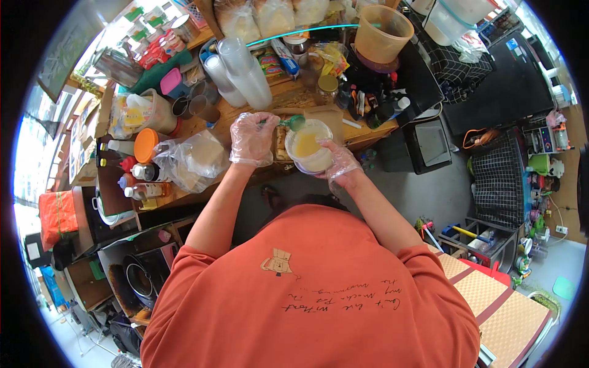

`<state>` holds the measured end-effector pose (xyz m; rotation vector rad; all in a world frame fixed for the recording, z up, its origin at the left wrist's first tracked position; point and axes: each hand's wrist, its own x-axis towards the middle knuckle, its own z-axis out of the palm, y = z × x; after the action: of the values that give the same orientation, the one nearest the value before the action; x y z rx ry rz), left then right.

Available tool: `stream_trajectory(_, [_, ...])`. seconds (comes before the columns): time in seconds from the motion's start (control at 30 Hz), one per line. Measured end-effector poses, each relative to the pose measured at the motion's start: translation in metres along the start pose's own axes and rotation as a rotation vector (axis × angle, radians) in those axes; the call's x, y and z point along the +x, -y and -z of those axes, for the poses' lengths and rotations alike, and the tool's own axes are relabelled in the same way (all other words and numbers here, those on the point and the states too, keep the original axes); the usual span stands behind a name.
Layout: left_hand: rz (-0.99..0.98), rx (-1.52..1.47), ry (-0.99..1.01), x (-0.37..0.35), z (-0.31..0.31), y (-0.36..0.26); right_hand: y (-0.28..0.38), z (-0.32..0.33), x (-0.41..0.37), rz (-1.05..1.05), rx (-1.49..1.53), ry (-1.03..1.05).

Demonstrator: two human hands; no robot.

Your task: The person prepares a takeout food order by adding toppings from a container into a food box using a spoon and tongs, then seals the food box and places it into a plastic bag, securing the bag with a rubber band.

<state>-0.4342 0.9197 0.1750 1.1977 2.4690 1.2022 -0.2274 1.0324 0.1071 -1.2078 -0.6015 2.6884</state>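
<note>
My left hand (252, 138), in a clear plastic glove, pinches the handle of a green spoon (296, 122). The spoon's head is at the upper left rim of a white plastic tub (318, 162). Inside the tub is a pale yellow, creamy mixture (308, 145). My right hand (341, 164), gloved too, is closed around the tub's lower right side and tilts it slightly. Partly hidden between my left hand and the tub is an open cardboard box (324, 115) with browned, elongated food pieces (280, 145) in it.
Stacked clear plastic cups (236, 70) stand behind my left hand. A plastic bag (193, 161), an orange-lidded jar (146, 145) and several bottles are on the left. A large beige bucket (383, 35) is at the back right, above small bottles. A dark bin (427, 145) stands right.
</note>
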Motion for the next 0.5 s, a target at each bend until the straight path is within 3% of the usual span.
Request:
stream_trajectory(0.2, [-0.044, 0.093, 0.052, -0.004, -0.009, -0.004, 0.006, 0.01, 0.013, -0.017, 0.035, 0.006])
stream_trajectory(0.27, [-0.045, -0.055, -0.007, 0.0, -0.014, 0.004, 0.009, 0.014, 0.013, -0.014, 0.054, 0.006])
stream_trajectory(0.5, [0.074, 0.031, -0.163, 0.025, -0.018, 0.049, 0.02, 0.018, -0.004, 0.011, 0.018, -0.026])
